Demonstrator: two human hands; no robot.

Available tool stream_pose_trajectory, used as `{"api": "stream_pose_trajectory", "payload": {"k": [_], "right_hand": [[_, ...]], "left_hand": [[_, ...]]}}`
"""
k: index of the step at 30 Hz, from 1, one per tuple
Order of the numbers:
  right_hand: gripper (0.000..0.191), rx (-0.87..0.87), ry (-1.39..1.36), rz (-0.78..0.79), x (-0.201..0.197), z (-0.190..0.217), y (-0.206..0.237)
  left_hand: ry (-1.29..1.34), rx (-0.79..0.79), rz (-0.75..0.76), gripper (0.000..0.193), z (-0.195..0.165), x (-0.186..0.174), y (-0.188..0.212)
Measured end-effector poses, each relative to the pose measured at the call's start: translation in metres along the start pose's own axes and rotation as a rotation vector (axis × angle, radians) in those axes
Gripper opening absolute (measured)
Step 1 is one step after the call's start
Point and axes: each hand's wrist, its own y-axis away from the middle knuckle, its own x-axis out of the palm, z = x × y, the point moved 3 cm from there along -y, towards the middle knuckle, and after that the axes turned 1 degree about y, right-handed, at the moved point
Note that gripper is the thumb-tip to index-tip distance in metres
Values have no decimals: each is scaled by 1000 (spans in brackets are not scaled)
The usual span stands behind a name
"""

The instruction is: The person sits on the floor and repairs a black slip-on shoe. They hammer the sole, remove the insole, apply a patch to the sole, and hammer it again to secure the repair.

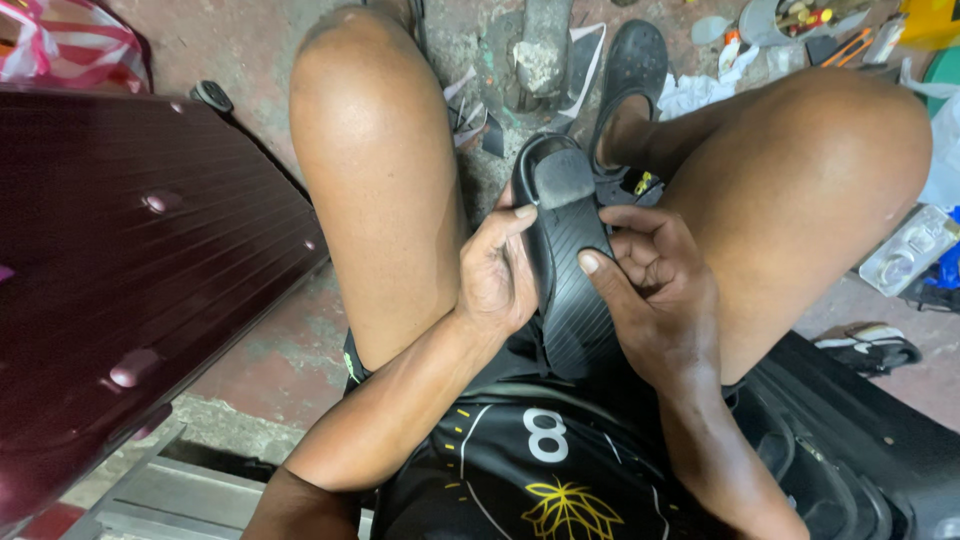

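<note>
Now I'm pinching the black shoe sole (570, 270) between left hand (497, 275) and right hand (655, 290), both clamped, above the lap.

Seated person in dark sportswear, arms and legs bare

The person wears a black, smooth-fabric sports shirt (520, 470) with a large white numeral printed on the front, a yellow leaf-shaped emblem lower down, thin pale curved piping across the chest and short yellow dashes along one side. Below it sit black shorts (352, 365) with a small yellow-green mark at the hem. Both forearms are uncovered to past the elbow, with no watch, ring or band visible on the left hand (497, 275) or the right hand (655, 290). The knees and thighs are bare, and a black rubber clog-type shoe (632, 70) covers one foot.
</note>
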Motion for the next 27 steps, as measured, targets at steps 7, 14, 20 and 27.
{"api": "stream_pose_trajectory", "payload": {"k": [7, 14, 20, 27], "right_hand": [[37, -13, -107, 24, 0, -3, -1], [38, -21, -25, -4, -1, -3, -1], [37, 7, 51, -17, -1, 0, -1], [35, -3, -41, 2, 1, 5, -3]], "left_hand": [[0, 8, 17, 53, 0, -2, 0], [3, 27, 15, 54, 2, -2, -1], [-48, 72, -12, 51, 2, -3, -1], [-44, 64, 13, 52, 3, 1, 0]]}}
